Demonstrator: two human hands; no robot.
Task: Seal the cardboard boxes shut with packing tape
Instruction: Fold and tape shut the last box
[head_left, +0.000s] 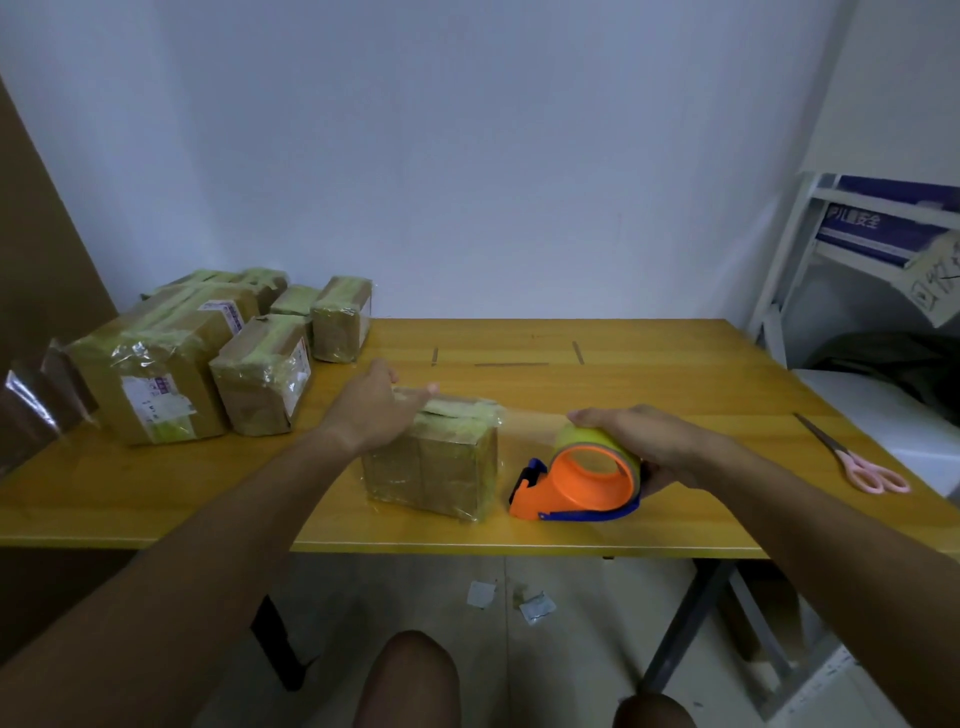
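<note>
The small cardboard box (431, 467) sits near the table's (675, 395) front edge, a clear strip of tape (530, 415) running from its top rightward to the roll. My left hand (371, 415) rests on the box's left top, fingers curled over its far edge. My right hand (649, 447) grips the orange tape dispenser (576, 480) just right of the box. Taped boxes (208, 353) crowd the far left; pink-handled scissors (852, 457) lie far right.
</note>
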